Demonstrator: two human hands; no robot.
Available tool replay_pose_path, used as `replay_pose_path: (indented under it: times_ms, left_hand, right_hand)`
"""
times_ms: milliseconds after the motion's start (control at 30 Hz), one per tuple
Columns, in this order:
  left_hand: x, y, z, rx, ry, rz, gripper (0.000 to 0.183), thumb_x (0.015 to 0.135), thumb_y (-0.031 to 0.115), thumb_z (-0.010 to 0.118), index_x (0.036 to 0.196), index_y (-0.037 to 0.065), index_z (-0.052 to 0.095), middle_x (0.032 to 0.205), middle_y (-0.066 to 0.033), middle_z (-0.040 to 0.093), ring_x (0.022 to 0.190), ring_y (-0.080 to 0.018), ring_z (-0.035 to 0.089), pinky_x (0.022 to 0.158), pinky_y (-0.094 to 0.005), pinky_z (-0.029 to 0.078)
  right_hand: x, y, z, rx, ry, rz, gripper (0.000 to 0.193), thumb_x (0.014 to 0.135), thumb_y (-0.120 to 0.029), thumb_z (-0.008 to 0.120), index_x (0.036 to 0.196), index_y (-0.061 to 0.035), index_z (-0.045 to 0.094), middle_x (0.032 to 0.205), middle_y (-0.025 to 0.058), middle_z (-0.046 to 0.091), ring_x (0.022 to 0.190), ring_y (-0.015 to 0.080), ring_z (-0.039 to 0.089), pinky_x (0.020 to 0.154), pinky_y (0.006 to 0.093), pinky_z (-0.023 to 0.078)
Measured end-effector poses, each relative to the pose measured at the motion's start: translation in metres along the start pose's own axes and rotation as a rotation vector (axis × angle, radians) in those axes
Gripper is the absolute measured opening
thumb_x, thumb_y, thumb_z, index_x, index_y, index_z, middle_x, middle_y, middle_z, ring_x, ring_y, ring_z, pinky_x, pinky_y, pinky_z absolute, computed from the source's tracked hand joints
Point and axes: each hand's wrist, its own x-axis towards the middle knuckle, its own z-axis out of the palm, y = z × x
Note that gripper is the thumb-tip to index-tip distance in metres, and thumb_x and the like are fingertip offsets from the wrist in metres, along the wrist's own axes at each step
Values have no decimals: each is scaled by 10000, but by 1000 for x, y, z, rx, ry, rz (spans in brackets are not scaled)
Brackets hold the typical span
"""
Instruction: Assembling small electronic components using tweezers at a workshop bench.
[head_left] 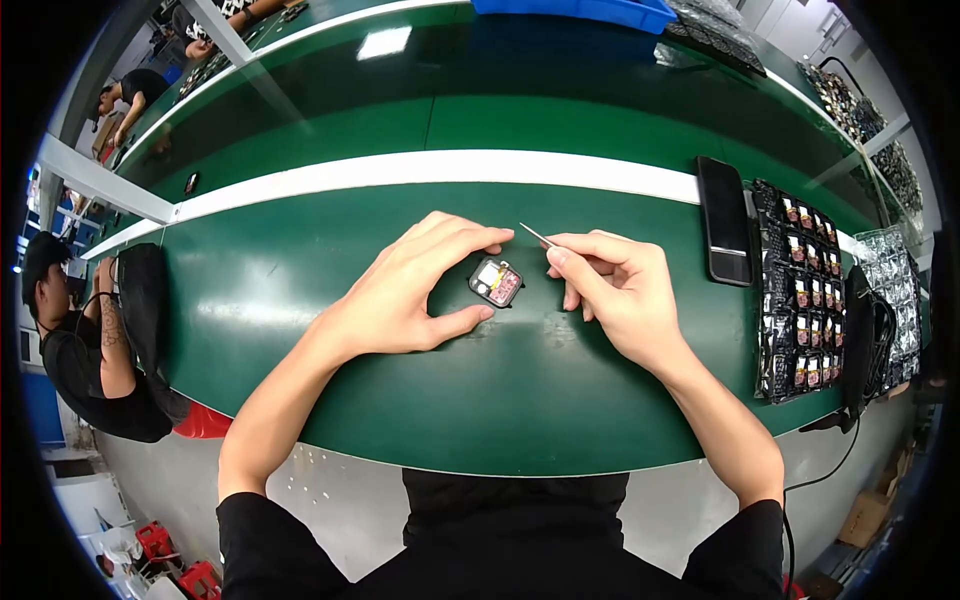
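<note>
A small square electronic device [496, 283] lies on the green bench, its black case showing a white block and a reddish circuit board. My left hand [412, 285] curves around its left side, thumb and forefinger spread apart. The thumb tip is close to the device's lower left edge; whether it touches I cannot tell. In my right hand [622, 287], thumb and forefinger pinch a thin metal rod-like tool [536, 235]. Its tip points up and left, above and to the right of the device. Most of the tool's rear end is hidden in the hand.
Black trays [800, 290] with rows of small circuit assemblies stand at the right, beside a black phone-like slab [724, 220]. A white strip [440, 168] crosses behind the work area. A blue bin [580, 12] is far back. Another person [85, 350] sits at the left.
</note>
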Motion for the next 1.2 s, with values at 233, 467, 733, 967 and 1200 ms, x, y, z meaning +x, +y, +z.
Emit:
replay_pose_path:
  times_ms: [233, 467, 733, 967, 1200]
  left_hand:
    - [1, -11, -3, 38, -2, 48, 646, 788, 160, 991, 1388, 74, 766, 1258, -89, 674, 1185, -305, 628, 1039, -428, 531]
    - [-1, -13, -3, 92, -51, 23, 582, 802, 204, 986, 1338, 81, 796, 1228, -70, 683, 1130, -286, 619, 1015, -426, 499]
    - [-3, -4, -3, 20, -74, -54, 570, 813, 227, 976, 1338, 91, 802, 1080, -50, 726, 962, -242, 621, 929, -367, 421]
    - [-2, -6, 1, -34, -78, -118, 553, 805, 221, 981, 1319, 94, 821, 1025, -46, 717, 923, -211, 594, 836, -361, 418]
    - [0, -8, 0, 21, -68, -48, 573, 785, 226, 985, 1317, 88, 824, 976, -45, 698, 886, -218, 569, 823, -360, 415]
  right_hand:
    - [-3, 1, 2, -104, 21, -27, 147, 1054, -30, 791, 1171, 27, 859, 862, 32, 744, 643, 42, 628, 536, 227, 450]
    - [-4, 1, 4, -81, 8, -16, 143, 1036, -16, 807, 1163, 19, 864, 846, 31, 745, 651, 29, 637, 534, 221, 434]
    - [-7, 8, 0, -228, -12, -169, 88, 952, 39, 814, 1031, 37, 853, 759, 20, 712, 583, 29, 554, 517, 235, 383]
    - [-7, 3, 7, -447, -32, -290, 36, 875, 31, 797, 905, 34, 817, 673, 61, 679, 521, 107, 583, 488, 284, 410]
    - [-6, 5, 10, -446, -30, -289, 36, 879, 23, 784, 896, 41, 810, 679, 76, 694, 527, 127, 615, 490, 291, 430]
